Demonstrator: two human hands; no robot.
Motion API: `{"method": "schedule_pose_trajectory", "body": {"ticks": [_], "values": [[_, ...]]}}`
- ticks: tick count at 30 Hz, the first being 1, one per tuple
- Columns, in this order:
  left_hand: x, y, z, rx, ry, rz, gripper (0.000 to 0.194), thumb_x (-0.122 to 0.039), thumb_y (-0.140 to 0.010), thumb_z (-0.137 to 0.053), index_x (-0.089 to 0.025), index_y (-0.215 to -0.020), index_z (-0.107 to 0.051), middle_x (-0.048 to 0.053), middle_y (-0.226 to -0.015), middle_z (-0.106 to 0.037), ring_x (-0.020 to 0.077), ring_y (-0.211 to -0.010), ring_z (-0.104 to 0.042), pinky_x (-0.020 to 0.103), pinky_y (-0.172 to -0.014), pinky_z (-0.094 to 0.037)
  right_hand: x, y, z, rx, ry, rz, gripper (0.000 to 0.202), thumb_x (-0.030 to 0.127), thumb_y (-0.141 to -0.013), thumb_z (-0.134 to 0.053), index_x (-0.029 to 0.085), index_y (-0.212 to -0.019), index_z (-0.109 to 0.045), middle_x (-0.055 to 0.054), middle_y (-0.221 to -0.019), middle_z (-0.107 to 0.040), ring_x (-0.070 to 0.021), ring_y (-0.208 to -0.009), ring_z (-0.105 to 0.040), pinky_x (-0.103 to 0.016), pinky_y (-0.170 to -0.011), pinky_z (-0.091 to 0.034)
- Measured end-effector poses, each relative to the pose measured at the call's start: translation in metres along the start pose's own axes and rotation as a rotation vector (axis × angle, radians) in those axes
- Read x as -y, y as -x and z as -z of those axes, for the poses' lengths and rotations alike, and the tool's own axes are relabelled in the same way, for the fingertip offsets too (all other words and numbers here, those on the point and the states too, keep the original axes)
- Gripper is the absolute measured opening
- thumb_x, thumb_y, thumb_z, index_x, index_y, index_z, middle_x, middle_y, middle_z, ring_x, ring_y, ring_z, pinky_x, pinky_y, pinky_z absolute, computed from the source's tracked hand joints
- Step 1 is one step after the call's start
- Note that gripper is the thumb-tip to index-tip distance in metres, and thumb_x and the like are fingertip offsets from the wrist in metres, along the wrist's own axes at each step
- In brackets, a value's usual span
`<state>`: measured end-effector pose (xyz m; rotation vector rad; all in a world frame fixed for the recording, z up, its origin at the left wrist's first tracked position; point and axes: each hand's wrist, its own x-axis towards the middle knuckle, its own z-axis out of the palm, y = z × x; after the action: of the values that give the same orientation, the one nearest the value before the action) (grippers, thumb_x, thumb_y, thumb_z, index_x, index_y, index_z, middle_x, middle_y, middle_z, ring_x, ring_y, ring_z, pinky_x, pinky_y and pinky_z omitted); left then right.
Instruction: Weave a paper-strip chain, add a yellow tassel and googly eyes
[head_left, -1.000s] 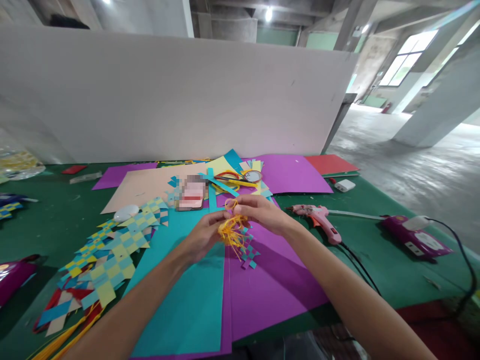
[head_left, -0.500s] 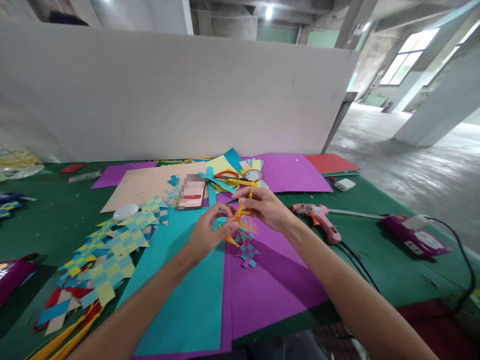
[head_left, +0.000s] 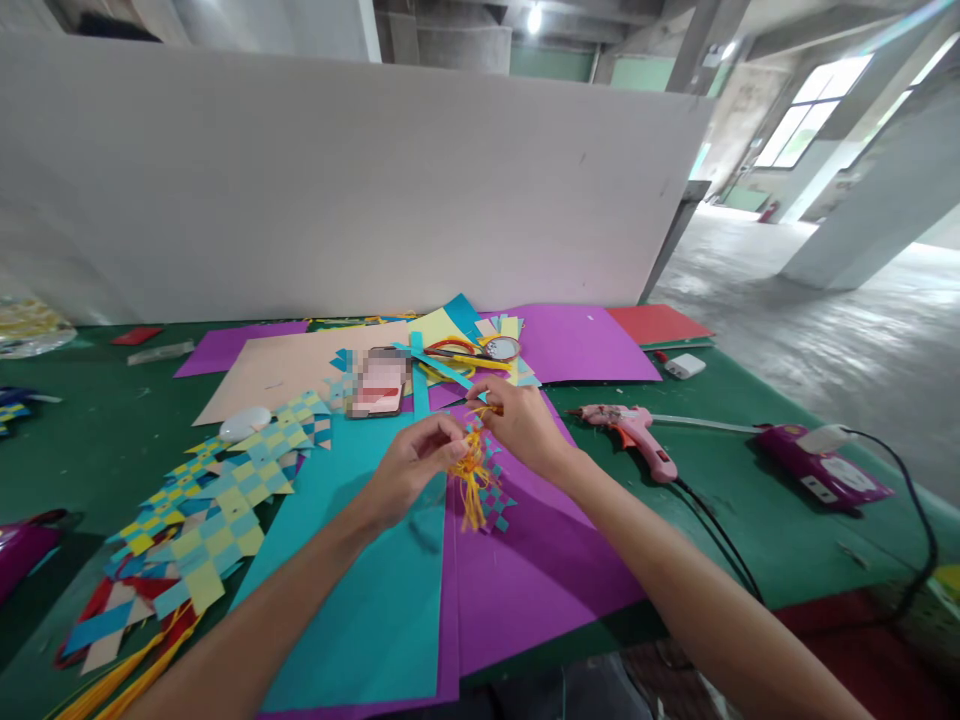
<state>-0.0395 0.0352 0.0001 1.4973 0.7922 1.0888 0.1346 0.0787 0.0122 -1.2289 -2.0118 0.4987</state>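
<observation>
A bundle of tangled yellow-orange cord (head_left: 472, 480) hangs between my two hands, its loose strands pointing down. My left hand (head_left: 424, 455) pinches it at the left side. Just above and to the right, my right hand (head_left: 517, 415) has its fingers closed on a strand of the same cord. Below and behind the bundle, a small woven piece of purple and teal paper strips (head_left: 501, 510) lies on a purple sheet (head_left: 555, 580). A large teal sheet (head_left: 360, 620) lies under my left hand.
Woven paper pieces (head_left: 225, 520) pile up at left, beside yellow tassels (head_left: 142, 665). A phone (head_left: 379, 385) lies behind my hands. At right are a pink glue gun (head_left: 637, 435) and a purple power strip (head_left: 821, 465) with a cable. A white panel (head_left: 360, 190) stands along the back.
The cord bundle now hangs lower with its strands straight down, showing more clearly. My right hand has shifted slightly, its fingers curling more downward. The whole view has moved a little.
</observation>
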Motion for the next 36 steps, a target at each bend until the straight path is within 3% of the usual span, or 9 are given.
{"method": "schedule_pose_trajectory", "body": {"ticks": [6,15,19,24,26,29,32,36], "values": [[0.004,0.001,-0.001,0.073,0.070,0.054,0.024,-0.036,-0.082,-0.066,-0.016,-0.073,-0.057,0.001,-0.072,-0.052,0.0139,-0.070,-0.048,0.026,-0.065,-0.037,0.000,-0.001,0.001,-0.015,0.356,0.076,0.029,0.026,-0.093,-0.041,0.020,-0.111,-0.064,-0.004,-0.070,-0.070,-0.0154,-0.055,-0.056,-0.027,-0.054,-0.025],[-0.014,0.003,0.003,0.210,-0.034,0.029,0.026,-0.039,-0.083,-0.062,-0.017,-0.069,-0.060,0.004,-0.073,-0.051,0.0176,-0.074,-0.047,0.030,-0.069,-0.038,-0.012,-0.016,0.007,-0.129,0.475,0.108,0.039,0.014,-0.088,-0.038,0.019,-0.120,-0.061,-0.006,-0.070,-0.069,-0.0155,-0.059,-0.056,-0.027,-0.053,-0.024],[-0.015,0.002,0.006,0.198,-0.043,0.010,0.024,-0.035,-0.079,-0.067,-0.018,-0.065,-0.058,0.003,-0.072,-0.051,0.0188,-0.077,-0.047,0.031,-0.072,-0.039,-0.008,-0.022,0.013,-0.192,0.340,0.025,0.043,0.012,-0.085,-0.041,0.020,-0.122,-0.060,-0.003,-0.067,-0.066,-0.0132,-0.054,-0.050,-0.025,-0.054,-0.028],[-0.002,-0.007,0.011,0.005,-0.261,0.047,0.030,-0.037,-0.081,-0.064,-0.018,-0.061,-0.051,0.000,-0.064,-0.048,0.0152,-0.068,-0.045,0.027,-0.066,-0.036,0.002,-0.020,0.010,-0.221,-0.161,-0.085,0.033,0.025,-0.087,-0.046,0.018,-0.114,-0.064,0.002,-0.057,-0.055,-0.0100,-0.046,-0.036,-0.024,-0.051,-0.032],[0.002,-0.009,0.011,-0.055,-0.362,0.085,0.030,-0.036,-0.079,-0.065,-0.018,-0.063,-0.048,-0.002,-0.063,-0.046,0.0128,-0.063,-0.042,0.025,-0.060,-0.033,0.002,-0.018,0.010,-0.181,-0.223,-0.089,0.034,0.026,-0.087,-0.047,0.019,-0.115,-0.064,0.002,-0.056,-0.053,-0.0099,-0.046,-0.035,-0.024,-0.050,-0.032],[0.002,-0.008,0.008,-0.060,-0.355,0.056,0.034,-0.034,-0.078,-0.067,-0.019,-0.061,-0.041,-0.004,-0.060,-0.040,0.0113,-0.059,-0.036,0.024,-0.056,-0.029,-0.002,-0.016,0.013,-0.195,-0.034,-0.010,0.038,0.021,-0.086,-0.044,0.019,-0.119,-0.062,0.001,-0.058,-0.055,-0.0105,-0.049,-0.037,-0.025,-0.054,-0.032],[-0.004,-0.003,0.005,0.035,-0.188,-0.017,0.042,-0.031,-0.079,-0.065,-0.019,-0.055,-0.033,-0.004,-0.058,-0.035,0.0119,-0.060,-0.033,0.026,-0.056,-0.028,-0.005,-0.017,0.017,-0.203,0.228,0.065,0.047,0.011,-0.081,-0.042,0.020,-0.124,-0.060,-0.001,-0.063,-0.060,-0.0112,-0.052,-0.041,-0.025,-0.056,-0.030],[-0.011,0.002,0.005,0.044,-0.039,-0.080,0.045,-0.027,-0.075,-0.067,-0.018,-0.051,-0.029,-0.003,-0.055,-0.028,0.0139,-0.063,-0.031,0.028,-0.058,-0.028,0.000,-0.018,0.019,-0.165,0.339,0.096,0.052,0.009,-0.081,-0.039,0.021,-0.128,-0.057,-0.002,-0.065,-0.061,-0.0121,-0.055,-0.043,-0.025,-0.055,-0.030]]}}
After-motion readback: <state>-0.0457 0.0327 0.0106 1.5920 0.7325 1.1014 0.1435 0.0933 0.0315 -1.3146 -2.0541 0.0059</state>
